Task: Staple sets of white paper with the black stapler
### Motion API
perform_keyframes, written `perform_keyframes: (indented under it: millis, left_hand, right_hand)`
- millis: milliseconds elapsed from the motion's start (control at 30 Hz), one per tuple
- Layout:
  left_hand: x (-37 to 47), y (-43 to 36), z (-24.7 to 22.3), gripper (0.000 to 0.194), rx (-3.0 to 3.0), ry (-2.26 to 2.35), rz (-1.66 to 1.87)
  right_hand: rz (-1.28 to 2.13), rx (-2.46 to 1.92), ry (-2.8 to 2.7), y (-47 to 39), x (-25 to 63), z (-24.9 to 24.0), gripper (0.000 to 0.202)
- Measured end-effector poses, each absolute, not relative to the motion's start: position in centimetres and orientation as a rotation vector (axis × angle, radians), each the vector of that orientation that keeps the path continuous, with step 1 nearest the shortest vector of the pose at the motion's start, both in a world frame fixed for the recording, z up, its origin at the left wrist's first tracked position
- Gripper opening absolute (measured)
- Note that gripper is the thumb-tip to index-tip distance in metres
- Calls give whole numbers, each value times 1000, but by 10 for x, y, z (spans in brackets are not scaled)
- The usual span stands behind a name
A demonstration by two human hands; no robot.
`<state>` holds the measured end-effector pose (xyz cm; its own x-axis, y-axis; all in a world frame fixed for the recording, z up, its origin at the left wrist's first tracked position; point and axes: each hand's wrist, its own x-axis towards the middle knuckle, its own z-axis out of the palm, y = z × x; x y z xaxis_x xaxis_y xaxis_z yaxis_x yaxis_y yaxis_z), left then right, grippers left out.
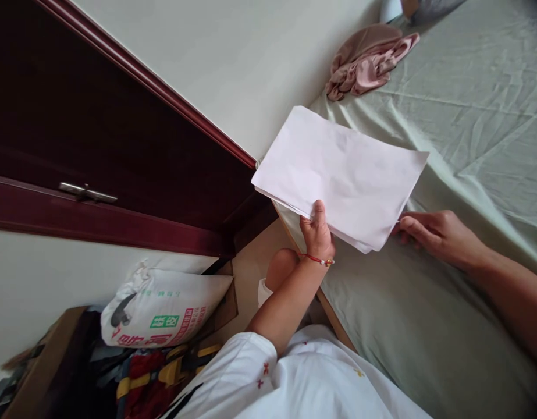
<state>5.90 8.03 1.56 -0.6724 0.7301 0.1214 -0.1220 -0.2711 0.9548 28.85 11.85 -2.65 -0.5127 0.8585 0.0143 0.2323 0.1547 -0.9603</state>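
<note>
1. Green bed sheet (pixel 482 122), creased, spread across our right side and running along the white wall (pixel 220 52).
2. Dark red door (pixel 111 110), at upper left, bearing a metal fitting (pixel 88 192).
3. White shirt (pixel 320 378), worn by us, with small stitched motifs.
4. White printed sack (pixel 163 308), lying at lower left.
5. Stack of white paper (pixel 342 169), tilted, held over the near edge of the bed sheet; we note several layers at its lower edge.
6. Pink cloth (pixel 368 64), crumpled on the bed sheet beside the wall.
7. Our right hand (pixel 443 235), fingers curled at the stack's right edge; whether they grip a sheet, we cannot tell.
8. Our left hand (pixel 318 235), clasping the stack's lower edge, thumb on top.
9. Red beaded bracelet (pixel 323 261), on our left wrist.
</note>
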Motion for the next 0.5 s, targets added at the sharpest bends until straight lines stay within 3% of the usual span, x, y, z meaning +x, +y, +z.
perform_keyframes:
  millis: [133,233,400,500]
  left_hand:
    - [78,86,27,49,732,1365,1993]
    - [88,92,28,44,773,1412,1986]
    - [91,96,15,40,1043,1575,1992]
    - [91,92,7,36,1133,1616,1929]
  right_hand:
    - [1816,-797,-1392,122,292,-34,59]
    - [1905,-642,-1205,124,291,-31,58]
    - [1993,-534,-1079,123,287,-16,78]
    - [1954,-678,-961,121,286,-15,58]
